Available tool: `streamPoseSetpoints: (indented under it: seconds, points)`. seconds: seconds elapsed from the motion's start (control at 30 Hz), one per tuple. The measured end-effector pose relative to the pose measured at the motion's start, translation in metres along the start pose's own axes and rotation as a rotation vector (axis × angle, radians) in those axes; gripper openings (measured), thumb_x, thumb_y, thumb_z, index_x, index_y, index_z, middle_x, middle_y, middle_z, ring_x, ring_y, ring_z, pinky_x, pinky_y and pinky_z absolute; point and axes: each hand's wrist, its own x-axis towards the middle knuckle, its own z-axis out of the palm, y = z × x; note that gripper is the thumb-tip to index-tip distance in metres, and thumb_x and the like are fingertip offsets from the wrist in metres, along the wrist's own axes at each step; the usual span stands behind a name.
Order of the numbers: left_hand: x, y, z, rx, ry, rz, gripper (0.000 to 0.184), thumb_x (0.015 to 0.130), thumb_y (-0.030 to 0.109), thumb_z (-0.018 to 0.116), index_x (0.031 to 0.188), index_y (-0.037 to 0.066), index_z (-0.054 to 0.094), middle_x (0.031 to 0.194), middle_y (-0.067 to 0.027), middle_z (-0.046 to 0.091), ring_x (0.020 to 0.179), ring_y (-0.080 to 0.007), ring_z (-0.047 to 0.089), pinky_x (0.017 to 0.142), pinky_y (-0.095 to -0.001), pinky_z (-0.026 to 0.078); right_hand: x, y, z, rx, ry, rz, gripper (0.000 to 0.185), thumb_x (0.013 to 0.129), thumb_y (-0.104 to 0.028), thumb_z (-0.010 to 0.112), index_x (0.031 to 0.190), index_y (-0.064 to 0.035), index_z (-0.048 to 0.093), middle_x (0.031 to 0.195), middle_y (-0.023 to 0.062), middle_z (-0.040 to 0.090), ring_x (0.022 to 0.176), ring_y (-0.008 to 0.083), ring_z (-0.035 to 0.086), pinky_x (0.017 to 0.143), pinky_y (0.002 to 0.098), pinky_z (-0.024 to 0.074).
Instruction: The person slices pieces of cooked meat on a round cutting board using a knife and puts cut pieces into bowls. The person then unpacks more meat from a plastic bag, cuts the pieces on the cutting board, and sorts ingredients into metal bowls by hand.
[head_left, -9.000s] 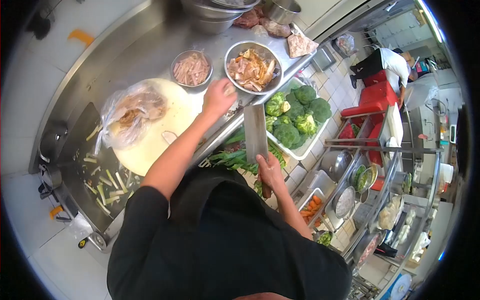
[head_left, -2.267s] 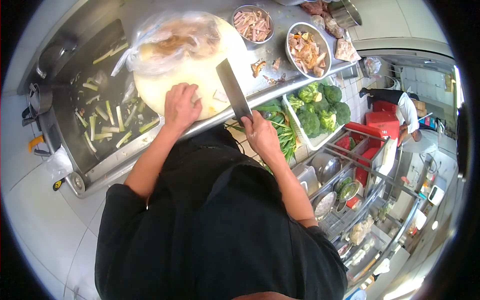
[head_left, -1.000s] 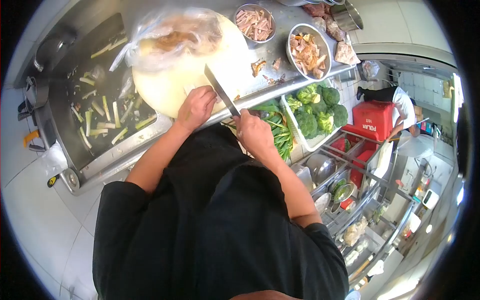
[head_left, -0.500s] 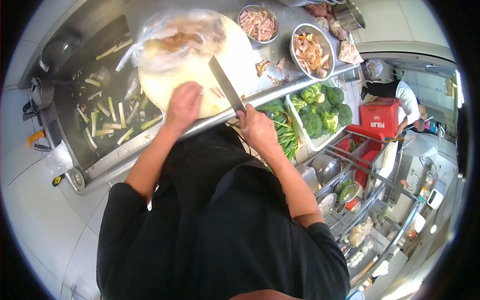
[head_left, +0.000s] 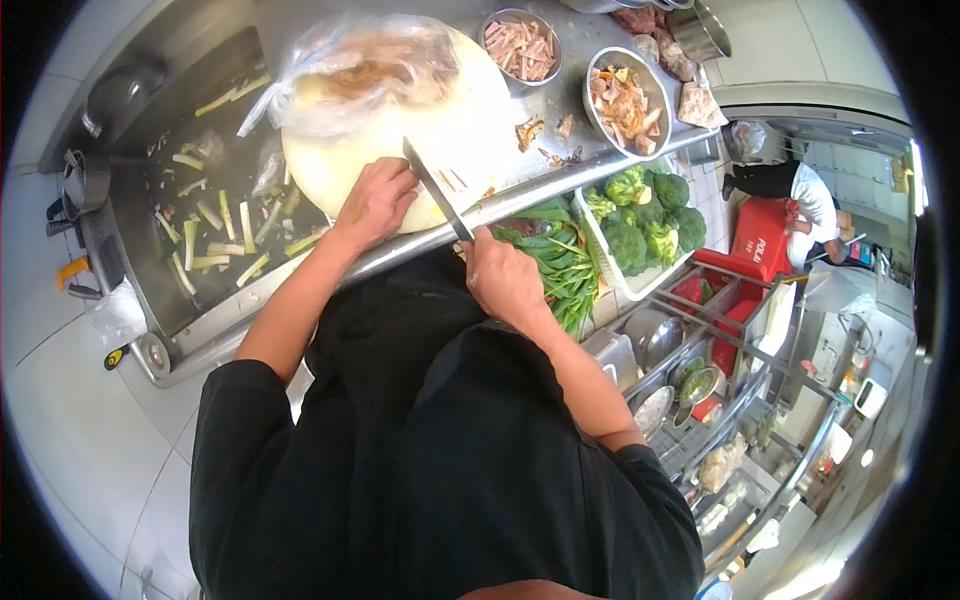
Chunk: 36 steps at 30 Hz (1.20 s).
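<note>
My right hand (head_left: 503, 272) grips a kitchen knife (head_left: 436, 190) by its handle, at the near edge of a round cutting board (head_left: 480, 110). The blade slants away across the board, its edge close to the fingers of my left hand (head_left: 380, 202). Those fingers are curled down onto the board; whatever they press on is hidden beneath them. A few thin strips of meat (head_left: 452, 181) lie just right of the blade. Farther back on the board rests a clear plastic bag (head_left: 350, 80) with brownish meat inside.
Left of the board, a sink (head_left: 235, 70) holds scattered scallion pieces. A bowl of cut meat strips (head_left: 520, 50) and a bowl of meat chunks (head_left: 625, 105) stand at right. Below the counter edge are a basket of broccoli (head_left: 630, 280) and leafy greens. A co-worker (head_left: 815, 200) bends beside a red cooler (head_left: 760, 240).
My left hand has come down beside the blade, its fingers now curled on the board. The knife has shifted left and nearer to me. The co-worker's arm has moved toward the red cooler.
</note>
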Motion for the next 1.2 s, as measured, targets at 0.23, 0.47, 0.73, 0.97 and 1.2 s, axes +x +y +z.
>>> streamPoseSetpoints:
  seconds: [0.23, 0.47, 0.73, 0.97, 1.2]
  points:
    - [-0.006, -0.006, 0.002, -0.029, -0.004, -0.012, 0.022, 0.085, 0.008, 0.072, 0.106, 0.003, 0.07, 0.108, -0.0135, 0.064, 0.107, -0.0345, 0.06, 0.093, -0.0431, 0.046, 0.025, -0.005, 0.032, -0.004, 0.002, -0.005, 0.023, 0.102, -0.023, 0.059, 0.095, -0.0012, 0.057, 0.07, 0.0234, 0.069, 0.065, 0.0432, 0.07, 0.061, 0.0538, 0.056]
    - [-0.007, -0.004, 0.001, -0.016, 0.034, -0.025, 0.018, 0.086, 0.007, 0.072, 0.104, 0.003, 0.071, 0.109, -0.0133, 0.066, 0.108, -0.0332, 0.062, 0.095, -0.0424, 0.045, 0.012, -0.009, 0.023, -0.018, -0.046, 0.028, 0.021, 0.101, -0.022, 0.057, 0.094, -0.0026, 0.059, 0.071, 0.023, 0.069, 0.067, 0.0411, 0.072, 0.064, 0.0515, 0.0583]
    - [-0.011, -0.012, 0.007, -0.027, 0.126, 0.015, 0.013, 0.085, 0.002, 0.069, 0.098, 0.001, 0.069, 0.104, -0.014, 0.067, 0.101, -0.0346, 0.063, 0.09, -0.0418, 0.049, 0.012, -0.016, 0.001, 0.027, -0.092, 0.071, 0.022, 0.102, -0.023, 0.057, 0.093, -0.0024, 0.059, 0.077, 0.0253, 0.071, 0.073, 0.0429, 0.073, 0.068, 0.0538, 0.0581]
    - [-0.01, -0.016, 0.011, -0.045, 0.173, 0.022, 0.013, 0.084, 0.0, 0.07, 0.097, 0.0, 0.07, 0.104, -0.0145, 0.068, 0.1, -0.0352, 0.064, 0.09, -0.0413, 0.052, 0.024, -0.019, 0.007, -0.022, -0.108, 0.063, 0.022, 0.101, -0.023, 0.057, 0.095, -0.0016, 0.06, 0.076, 0.0249, 0.071, 0.073, 0.0435, 0.073, 0.069, 0.054, 0.0582]
    - [-0.011, -0.015, 0.011, -0.063, 0.179, 0.016, 0.013, 0.083, 0.0, 0.071, 0.096, 0.001, 0.071, 0.102, -0.0139, 0.07, 0.099, -0.0344, 0.066, 0.089, -0.0411, 0.052, 0.027, -0.012, 0.03, 0.019, -0.069, 0.039, 0.025, 0.102, -0.025, 0.056, 0.096, -0.0014, 0.059, 0.076, 0.0239, 0.071, 0.072, 0.0421, 0.072, 0.067, 0.0531, 0.0581]
